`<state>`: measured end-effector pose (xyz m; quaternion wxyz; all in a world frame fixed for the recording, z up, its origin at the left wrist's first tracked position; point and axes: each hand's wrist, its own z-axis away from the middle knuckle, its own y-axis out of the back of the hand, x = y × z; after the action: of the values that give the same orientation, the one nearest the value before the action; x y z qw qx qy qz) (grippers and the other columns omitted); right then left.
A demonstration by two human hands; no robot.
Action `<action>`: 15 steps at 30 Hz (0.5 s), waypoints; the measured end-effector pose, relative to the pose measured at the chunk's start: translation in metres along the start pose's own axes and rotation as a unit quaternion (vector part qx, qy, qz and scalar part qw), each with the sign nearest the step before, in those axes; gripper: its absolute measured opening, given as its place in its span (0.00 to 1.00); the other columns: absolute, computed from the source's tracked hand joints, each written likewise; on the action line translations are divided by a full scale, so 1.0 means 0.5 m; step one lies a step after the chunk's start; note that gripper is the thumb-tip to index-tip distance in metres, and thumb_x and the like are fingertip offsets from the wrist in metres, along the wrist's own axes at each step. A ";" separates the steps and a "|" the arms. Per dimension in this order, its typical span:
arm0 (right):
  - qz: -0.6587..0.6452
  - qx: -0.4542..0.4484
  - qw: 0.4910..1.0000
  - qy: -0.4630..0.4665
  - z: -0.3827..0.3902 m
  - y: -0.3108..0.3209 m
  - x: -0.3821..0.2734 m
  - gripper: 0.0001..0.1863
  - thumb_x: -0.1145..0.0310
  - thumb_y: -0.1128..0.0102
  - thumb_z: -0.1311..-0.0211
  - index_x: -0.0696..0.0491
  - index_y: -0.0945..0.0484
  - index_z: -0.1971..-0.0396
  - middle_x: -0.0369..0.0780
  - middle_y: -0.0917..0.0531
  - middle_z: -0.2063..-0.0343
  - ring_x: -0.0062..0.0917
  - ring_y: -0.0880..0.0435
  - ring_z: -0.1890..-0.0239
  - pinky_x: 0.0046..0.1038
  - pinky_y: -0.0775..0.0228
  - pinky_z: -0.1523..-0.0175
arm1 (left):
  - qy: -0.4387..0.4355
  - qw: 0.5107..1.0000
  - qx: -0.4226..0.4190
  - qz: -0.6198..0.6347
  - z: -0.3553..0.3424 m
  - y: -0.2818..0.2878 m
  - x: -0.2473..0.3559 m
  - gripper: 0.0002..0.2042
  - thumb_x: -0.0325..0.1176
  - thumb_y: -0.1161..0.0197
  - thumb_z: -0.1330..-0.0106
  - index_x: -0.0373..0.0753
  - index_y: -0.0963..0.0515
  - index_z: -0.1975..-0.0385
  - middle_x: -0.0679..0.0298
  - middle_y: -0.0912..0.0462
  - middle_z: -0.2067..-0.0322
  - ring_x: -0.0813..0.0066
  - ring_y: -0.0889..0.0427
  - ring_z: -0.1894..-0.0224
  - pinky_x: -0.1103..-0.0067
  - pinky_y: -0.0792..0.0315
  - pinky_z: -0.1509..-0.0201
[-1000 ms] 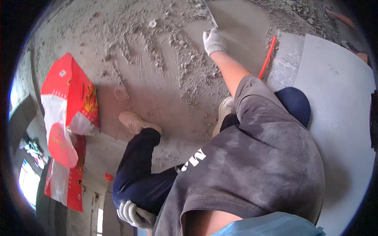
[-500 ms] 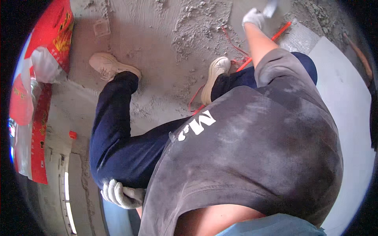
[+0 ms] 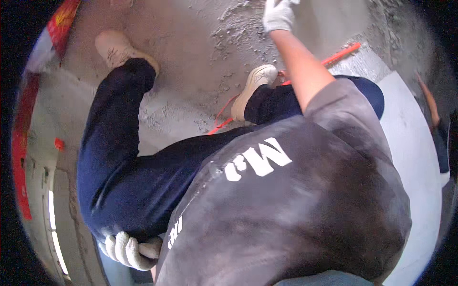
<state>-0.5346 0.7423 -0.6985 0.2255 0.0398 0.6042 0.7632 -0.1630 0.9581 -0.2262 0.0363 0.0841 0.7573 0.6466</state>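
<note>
Resting on the bent left leg near the knee, the left grip wears a pale glove, its fingers curled side by side against the dark blue trousers; I cannot tell whether it pinches any cloth. The right grip, also gloved, is at the upper edge of the view, at the end of an outstretched bare forearm. Its fingertips are too close to that edge for me to tell whether they are spread, pressed together or pinching something.

Grey mortar covers the floor around that glove, rough and crumbly to its left, smoother to its right. The 2 beige shoes stand well apart: the left shoe is farther forward, the right shoe nearer the outstretched arm. Behind the forearm runs an orange-red strip, slanting up to the right, and a thin red cord loops beside the right shoe.

On the right lies a broad pale board; beyond it shows another person's bare arm. A red bag is partly cut off at the left rim.
</note>
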 end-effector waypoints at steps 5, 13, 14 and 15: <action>-0.053 0.052 0.979 -0.190 0.028 0.069 0.051 0.29 0.49 0.55 0.36 0.65 0.22 0.64 0.61 0.18 0.60 0.54 0.18 0.56 0.48 0.28 0.49 | 0.004 1.000 -0.007 0.004 0.033 0.016 -0.006 0.12 0.36 0.51 0.31 0.35 0.25 0.58 0.49 0.16 0.66 0.46 0.19 0.55 0.44 0.33 0.41; -0.094 -0.095 0.823 -0.552 0.119 -0.075 0.077 0.34 0.50 0.47 0.36 0.59 0.34 0.38 0.46 0.21 0.45 0.33 0.20 0.46 0.37 0.30 0.39 | -0.016 0.995 0.085 0.041 0.065 -0.005 -0.034 0.13 0.40 0.50 0.31 0.36 0.26 0.62 0.50 0.18 0.66 0.49 0.20 0.58 0.40 0.34 0.44; -0.115 -0.088 0.810 -0.568 0.123 -0.100 0.053 0.33 0.51 0.46 0.36 0.57 0.34 0.37 0.44 0.21 0.45 0.31 0.19 0.46 0.36 0.30 0.39 | -0.012 0.996 0.083 0.036 0.067 -0.007 -0.036 0.13 0.40 0.50 0.31 0.36 0.26 0.62 0.50 0.18 0.66 0.49 0.20 0.58 0.40 0.34 0.44; -0.079 -0.115 0.841 -0.523 0.122 -0.119 0.023 0.32 0.52 0.45 0.36 0.59 0.33 0.40 0.44 0.20 0.47 0.29 0.20 0.46 0.32 0.29 0.41 | -0.006 0.996 0.080 0.033 0.068 -0.008 -0.039 0.13 0.40 0.50 0.31 0.36 0.26 0.62 0.51 0.18 0.66 0.49 0.20 0.58 0.40 0.34 0.44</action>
<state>-0.5070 0.8119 -0.7409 0.5708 0.3585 0.3057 0.6725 -0.1384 0.9871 -0.2364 0.0128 0.1151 0.8031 0.5845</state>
